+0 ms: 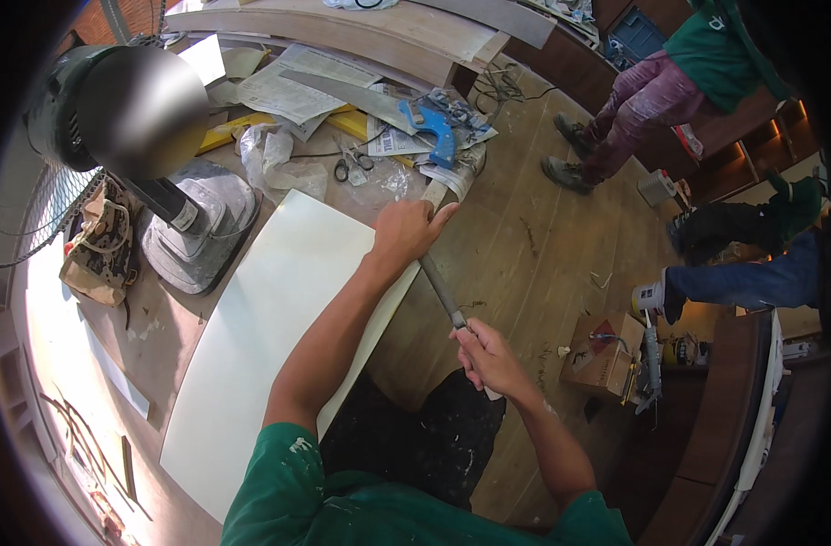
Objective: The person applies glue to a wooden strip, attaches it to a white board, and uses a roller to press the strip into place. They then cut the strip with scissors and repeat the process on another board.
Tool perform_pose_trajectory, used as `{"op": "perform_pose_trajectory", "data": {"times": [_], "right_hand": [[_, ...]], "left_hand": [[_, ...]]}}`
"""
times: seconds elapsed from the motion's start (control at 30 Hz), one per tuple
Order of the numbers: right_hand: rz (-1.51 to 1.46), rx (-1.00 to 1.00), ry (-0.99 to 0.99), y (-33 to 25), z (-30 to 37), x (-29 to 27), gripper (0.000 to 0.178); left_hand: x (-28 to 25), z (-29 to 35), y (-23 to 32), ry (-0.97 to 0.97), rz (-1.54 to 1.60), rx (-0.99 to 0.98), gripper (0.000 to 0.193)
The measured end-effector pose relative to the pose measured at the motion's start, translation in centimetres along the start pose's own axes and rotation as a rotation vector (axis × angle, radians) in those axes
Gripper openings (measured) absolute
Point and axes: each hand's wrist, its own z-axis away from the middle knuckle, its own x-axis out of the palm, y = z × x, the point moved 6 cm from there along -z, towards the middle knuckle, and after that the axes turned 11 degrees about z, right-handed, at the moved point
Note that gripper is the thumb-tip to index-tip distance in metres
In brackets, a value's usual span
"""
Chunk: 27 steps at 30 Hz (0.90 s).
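Observation:
My right hand is closed around the handle of a long grey metal file, low over my dark trousers. The file slants up and away to the left, along the right edge of a white panel. At its far end my left hand is closed over the file, its thumb stretched forward; the tip is hidden under that hand. The panel lies flat on the worktable, its far corner just left of my left hand. Beyond that hand lies a handsaw with a blue handle.
Black scissors, newspapers and crumpled plastic lie beyond the panel. A round-headed device on a dusty base stands at left. A person in a green top stands far right; other people's legs and a cardboard box are nearer.

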Motion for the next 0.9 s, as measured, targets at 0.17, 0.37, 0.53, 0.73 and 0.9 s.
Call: {"op": "perform_pose_trajectory", "data": {"times": [0.17,0.37,0.53,0.73,0.9], "right_hand": [[0.032,-0.001,-0.002,0.4,-0.3,0.1,0.029],[0.017,0.02,-0.013,0.4,-0.4,0.4,0.028],[-0.035,0.047,-0.02,0.7,-0.4,0.9,0.028],[0.028,0.084,-0.031,0.3,-0.4,-0.4,0.029],[0.063,0.111,-0.002,-0.3,-0.6,-0.4,0.029]], "left_hand": [[0.3,-0.1,-0.2,0.056,-0.014,0.208,0.061],[1.2,-0.3,-0.5,-0.104,-0.102,0.096,0.059],[1.6,-0.6,-0.4,-0.212,-0.126,0.084,0.059],[0.1,0.0,-0.3,-0.05,0.097,0.093,0.048],[-0.6,-0.1,-0.5,0.081,0.194,0.099,0.039]]}}
